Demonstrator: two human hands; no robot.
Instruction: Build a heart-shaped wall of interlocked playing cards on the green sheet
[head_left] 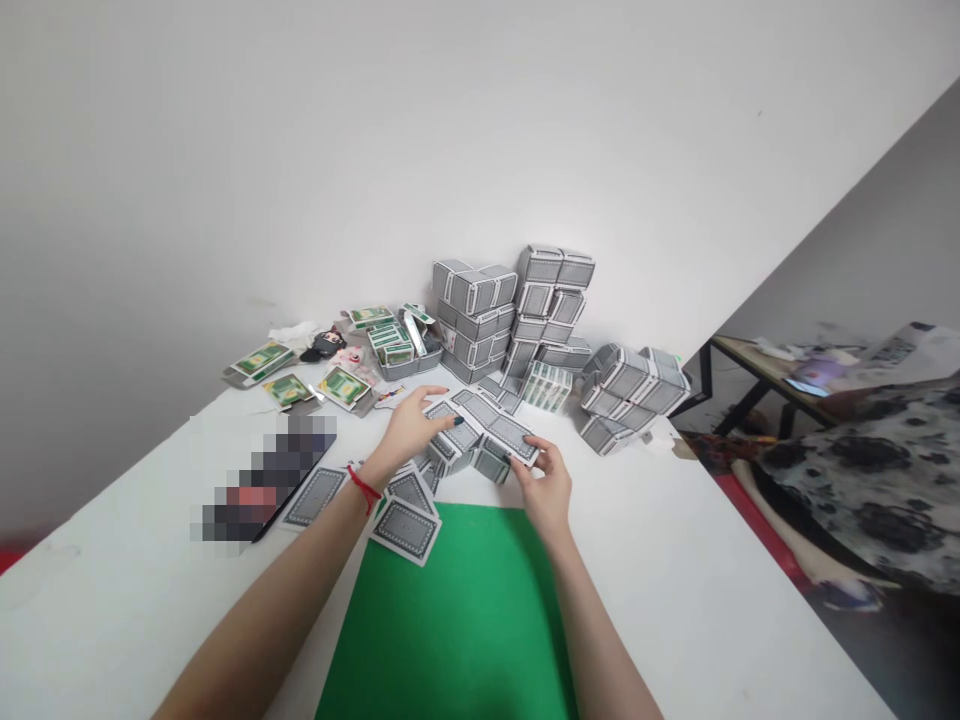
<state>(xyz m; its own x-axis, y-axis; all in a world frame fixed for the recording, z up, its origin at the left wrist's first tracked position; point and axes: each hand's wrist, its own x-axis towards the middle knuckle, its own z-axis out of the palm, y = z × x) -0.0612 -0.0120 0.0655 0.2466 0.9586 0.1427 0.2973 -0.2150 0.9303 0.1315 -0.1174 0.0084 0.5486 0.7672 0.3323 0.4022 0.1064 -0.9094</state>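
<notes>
A structure of folded grey-backed playing cards [452,428] lies between my hands just beyond the green mat. My left hand [411,430] is closed around its left side, thumb on top and a finger along the far edge. At its right end, my right hand [547,490] pinches a grey-backed card [510,436] between thumb and fingers. A folded card face [491,463] shows below that card. Parts of the structure are hidden by my fingers. Under my left wrist, several loose cards [406,527] overlap the mat's corner.
Stacked card blocks [474,320] and a taller card stack [547,300] stand against the wall. Another card block [637,390] is at right. Green card boxes [345,385] lie back left, near a blurred-out dark object [274,485]. A green mat [457,620] lies in front; a person [862,470] sits right.
</notes>
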